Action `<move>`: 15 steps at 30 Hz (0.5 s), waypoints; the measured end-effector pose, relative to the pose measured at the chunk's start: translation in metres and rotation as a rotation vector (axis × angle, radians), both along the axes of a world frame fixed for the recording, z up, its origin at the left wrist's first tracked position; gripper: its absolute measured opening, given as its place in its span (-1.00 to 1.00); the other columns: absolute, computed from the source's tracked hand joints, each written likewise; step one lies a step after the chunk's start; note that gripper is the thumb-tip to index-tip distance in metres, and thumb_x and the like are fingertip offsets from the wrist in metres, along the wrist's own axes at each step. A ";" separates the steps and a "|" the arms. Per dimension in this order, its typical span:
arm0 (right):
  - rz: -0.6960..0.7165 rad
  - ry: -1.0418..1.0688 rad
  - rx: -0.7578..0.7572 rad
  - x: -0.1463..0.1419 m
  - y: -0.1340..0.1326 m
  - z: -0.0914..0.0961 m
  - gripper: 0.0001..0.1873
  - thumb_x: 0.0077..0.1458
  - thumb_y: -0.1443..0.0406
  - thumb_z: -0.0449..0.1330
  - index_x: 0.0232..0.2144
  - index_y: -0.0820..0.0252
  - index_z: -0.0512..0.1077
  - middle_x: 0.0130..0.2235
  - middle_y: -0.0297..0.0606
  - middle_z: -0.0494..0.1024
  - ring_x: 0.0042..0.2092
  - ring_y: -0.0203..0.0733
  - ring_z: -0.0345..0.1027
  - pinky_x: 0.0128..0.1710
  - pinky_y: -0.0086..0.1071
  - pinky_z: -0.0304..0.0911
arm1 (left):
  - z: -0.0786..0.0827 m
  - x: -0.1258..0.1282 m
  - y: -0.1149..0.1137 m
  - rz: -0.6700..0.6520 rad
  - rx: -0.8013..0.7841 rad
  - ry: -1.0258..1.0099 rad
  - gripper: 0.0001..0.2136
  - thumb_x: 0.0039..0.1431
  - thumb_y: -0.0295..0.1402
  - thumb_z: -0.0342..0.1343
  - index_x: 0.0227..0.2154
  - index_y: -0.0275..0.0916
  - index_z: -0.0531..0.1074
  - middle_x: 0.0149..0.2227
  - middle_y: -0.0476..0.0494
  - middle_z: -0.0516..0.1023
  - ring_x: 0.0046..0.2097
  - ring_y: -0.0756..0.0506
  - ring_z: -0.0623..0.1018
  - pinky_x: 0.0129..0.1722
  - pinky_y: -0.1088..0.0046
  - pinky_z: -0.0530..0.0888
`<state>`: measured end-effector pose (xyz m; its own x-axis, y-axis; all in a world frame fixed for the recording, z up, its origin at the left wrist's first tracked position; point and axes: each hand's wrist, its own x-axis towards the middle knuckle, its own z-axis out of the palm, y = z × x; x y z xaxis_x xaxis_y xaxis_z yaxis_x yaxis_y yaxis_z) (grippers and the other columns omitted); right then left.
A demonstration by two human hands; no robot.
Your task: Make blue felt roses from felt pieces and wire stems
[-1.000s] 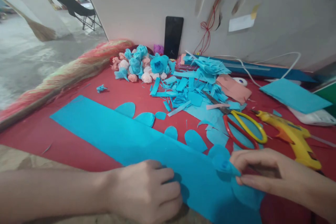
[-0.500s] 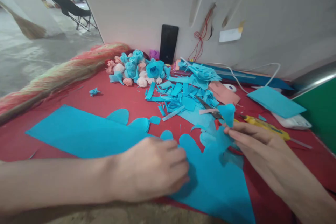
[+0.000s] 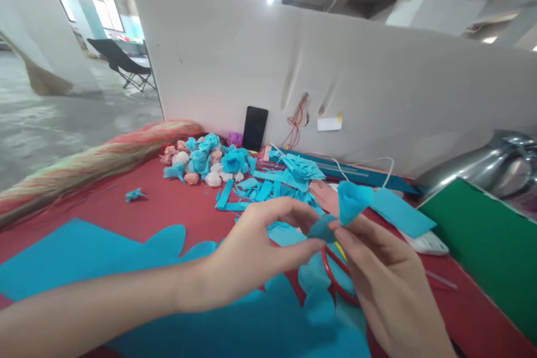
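My left hand [image 3: 255, 257] pinches a small rounded blue paper petal [image 3: 321, 229] between thumb and fingers. The right hand [image 3: 381, 279] is closed round the base of a partly formed blue paper flower [image 3: 352, 201], its fingertips against the petal's right edge. Below my hands lie scissors with red handles [image 3: 328, 271], partly hidden by the right hand. Several cut blue petals [image 3: 319, 302] are loose around them. A large blue paper sheet [image 3: 79, 257] stretches under my left forearm, beside more rounded petals [image 3: 168, 239].
Finished blue, pink and white paper flowers [image 3: 199, 162] are heaped at the back left. Blue paper scraps [image 3: 268, 184] fill the middle. A black phone [image 3: 255, 128] leans on the white partition [image 3: 218, 67]. To the right stand a green board [image 3: 482, 251] and a shiny metal kettle [image 3: 474, 162].
My left hand has risen from the blue sheet and come to the right hand with a petal. The right hand still holds the flower. The camera view has tilted up.
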<state>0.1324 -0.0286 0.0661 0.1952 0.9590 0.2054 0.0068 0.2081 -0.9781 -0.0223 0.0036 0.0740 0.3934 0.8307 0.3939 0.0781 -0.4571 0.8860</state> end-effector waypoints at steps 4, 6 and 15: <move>0.021 -0.117 0.135 0.004 -0.001 0.001 -0.92 -0.10 0.25 0.29 -0.44 -0.04 0.53 -0.30 -0.36 0.51 -0.25 -0.19 0.41 -0.25 -0.39 0.39 | 0.011 0.001 0.005 0.038 0.018 -0.027 -0.97 -0.02 -0.49 0.12 -0.49 -0.29 0.45 -0.48 -0.01 0.54 -0.42 0.03 0.50 -0.37 0.54 0.48; -0.003 -0.214 0.213 0.006 -0.001 0.002 -0.84 -0.04 0.30 0.24 -0.37 -0.13 0.53 -0.26 -0.39 0.49 -0.19 -0.18 0.38 -0.18 -0.35 0.36 | 0.020 -0.001 0.007 0.060 0.038 -0.050 -0.98 -0.02 -0.48 0.13 -0.49 -0.28 0.44 -0.47 0.01 0.54 -0.42 0.05 0.50 -0.41 0.58 0.47; -0.096 -0.368 0.309 0.008 -0.009 0.001 -0.80 -0.09 0.37 0.27 -0.43 -0.14 0.54 -0.35 -0.45 0.53 -0.36 -0.24 0.43 -0.39 -0.48 0.40 | 0.040 -0.004 -0.002 0.071 0.212 -0.098 -0.90 -0.01 -0.48 0.14 -0.43 -0.16 0.51 -0.44 0.16 0.59 -0.48 0.10 0.52 -0.57 0.71 0.43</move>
